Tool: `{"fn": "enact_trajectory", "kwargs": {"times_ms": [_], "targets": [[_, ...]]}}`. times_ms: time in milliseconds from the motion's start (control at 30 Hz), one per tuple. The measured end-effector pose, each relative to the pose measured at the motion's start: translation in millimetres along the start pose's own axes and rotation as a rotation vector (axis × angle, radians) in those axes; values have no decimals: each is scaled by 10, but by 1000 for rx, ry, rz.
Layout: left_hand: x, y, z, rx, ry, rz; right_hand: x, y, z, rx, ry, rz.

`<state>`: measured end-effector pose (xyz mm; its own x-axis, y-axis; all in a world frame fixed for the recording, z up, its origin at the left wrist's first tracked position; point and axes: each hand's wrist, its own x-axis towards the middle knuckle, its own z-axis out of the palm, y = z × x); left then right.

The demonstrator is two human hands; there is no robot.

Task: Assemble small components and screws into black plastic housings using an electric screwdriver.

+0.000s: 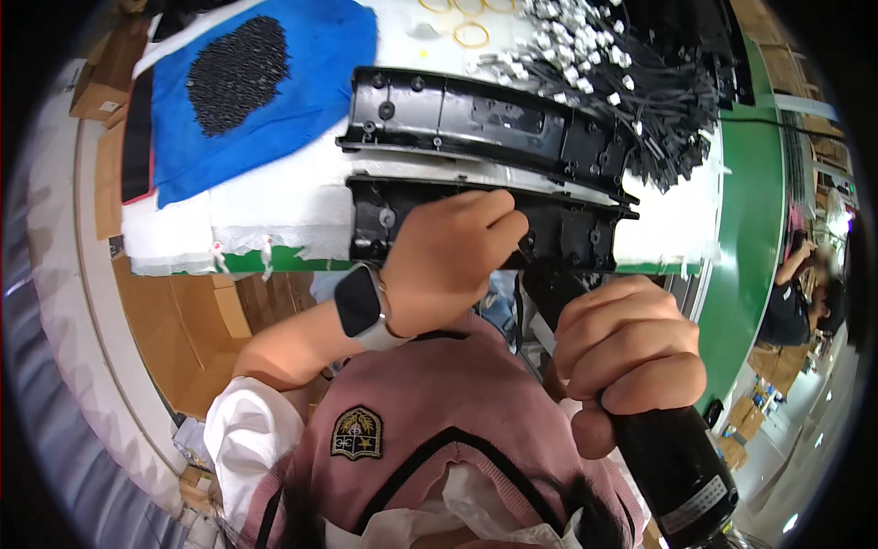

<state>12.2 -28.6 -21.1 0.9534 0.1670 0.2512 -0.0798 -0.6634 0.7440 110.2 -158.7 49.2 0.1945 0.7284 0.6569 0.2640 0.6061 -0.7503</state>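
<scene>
My right hand is wrapped round the body of a black electric screwdriver, tilted with its tip end toward the table. That tip reaches the near black plastic housing, which lies along the table's front edge. Over the middle of this housing is my left hand, its fingers curled together close to the tip. What those fingers pinch, if anything, is hidden. Just beyond lies a second long black housing, its ribbed inside facing up.
A blue cloth at the far left bears a pile of small black screws. Black cables with white connectors are heaped at the far right. Yellow rubber bands lie at the back. Another person is off to the right.
</scene>
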Motion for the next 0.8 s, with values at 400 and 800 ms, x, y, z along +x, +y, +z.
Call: {"fn": "enact_trajectory", "kwargs": {"times_ms": [400, 800], "targets": [[60, -292, -1005, 530, 642, 61, 5, -172, -425, 455, -80, -173], [53, -940, -1489, 824, 573, -387, -65, -102, -366, 362, -29, -119]]}}
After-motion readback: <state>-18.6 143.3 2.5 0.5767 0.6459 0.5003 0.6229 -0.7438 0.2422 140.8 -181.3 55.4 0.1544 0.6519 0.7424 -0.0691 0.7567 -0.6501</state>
